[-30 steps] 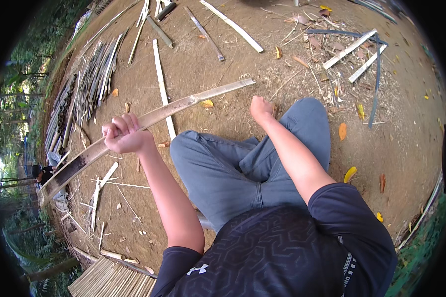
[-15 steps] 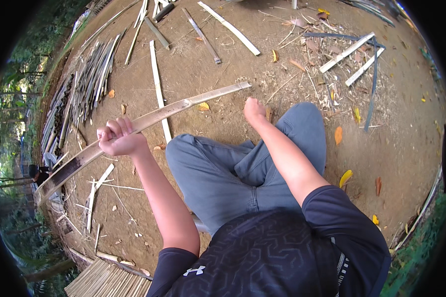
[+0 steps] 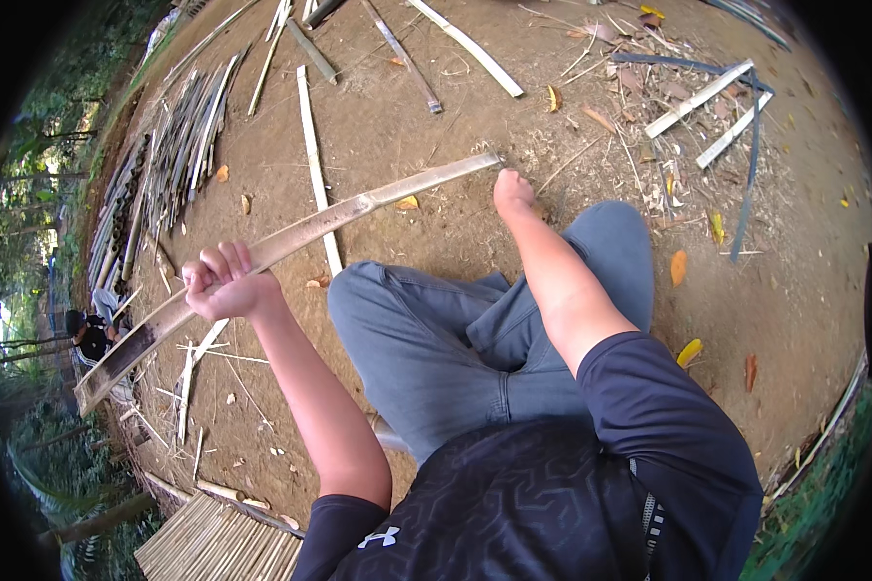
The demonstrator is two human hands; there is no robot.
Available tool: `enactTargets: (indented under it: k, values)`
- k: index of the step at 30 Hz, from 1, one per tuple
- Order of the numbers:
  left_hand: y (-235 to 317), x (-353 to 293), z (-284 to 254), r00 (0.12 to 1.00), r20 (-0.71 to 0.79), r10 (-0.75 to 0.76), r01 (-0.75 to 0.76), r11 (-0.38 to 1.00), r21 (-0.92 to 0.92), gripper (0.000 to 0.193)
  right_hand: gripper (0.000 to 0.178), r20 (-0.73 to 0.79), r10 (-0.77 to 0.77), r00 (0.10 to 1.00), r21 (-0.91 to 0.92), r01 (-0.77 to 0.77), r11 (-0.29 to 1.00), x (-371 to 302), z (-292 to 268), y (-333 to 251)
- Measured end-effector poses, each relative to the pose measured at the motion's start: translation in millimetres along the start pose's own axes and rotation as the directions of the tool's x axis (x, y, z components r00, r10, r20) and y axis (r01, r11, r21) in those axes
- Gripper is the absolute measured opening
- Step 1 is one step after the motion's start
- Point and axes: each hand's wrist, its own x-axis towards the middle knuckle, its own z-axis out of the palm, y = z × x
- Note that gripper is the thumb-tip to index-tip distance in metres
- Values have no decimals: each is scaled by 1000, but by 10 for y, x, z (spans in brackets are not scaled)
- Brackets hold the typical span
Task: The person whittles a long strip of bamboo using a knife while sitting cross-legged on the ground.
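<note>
A long split bamboo strip [image 3: 305, 230] slants across in front of me, from low at the left to higher at the right. Its inner side is pale, with a dark stained stretch toward the left end. My left hand [image 3: 229, 281] is closed round the strip left of its middle, fingers curled over it. My right hand [image 3: 514, 192] is a closed fist just below the strip's right end, above my bent right knee. Whatever that fist holds, if anything, is hidden by the fingers.
Bundled thin strips [image 3: 192, 131] lie on the dirt at the far left. Loose slats [image 3: 312, 160] lie ahead, and pale slats [image 3: 700, 99] lie among shavings at the right. A slatted mat [image 3: 218, 542] is at the lower left. Another person [image 3: 92, 334] sits at the left edge.
My right fist has come up closer to the bamboo strip's right end. The left hand keeps its hold, and the view has shifted slightly, showing more of the other person.
</note>
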Motion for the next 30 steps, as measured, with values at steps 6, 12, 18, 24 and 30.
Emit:
enactTargets:
  k: [6,12,18,24,30]
  values:
    - [-60,-48,146,1000,24,-9,10,999,-43,19,28,27,90,996,74,-92,993,175,-30,187]
    - [-20,-33,137,999,46,-27,30,998,-57,18,26,2,111,994,174,-110,979,-208,67,122]
    - [-10,-40,158,1000,1,-11,11,1000,5,21,24,-14,87,996,156,-84,984,-87,137,144]
    - [5,-48,89,999,-35,3,-2,1000,28,20,24,-63,105,992,136,-96,986,31,256,85]
    - [5,-46,56,1000,-11,3,-3,999,33,18,24,-112,107,988,138,-91,986,251,324,123]
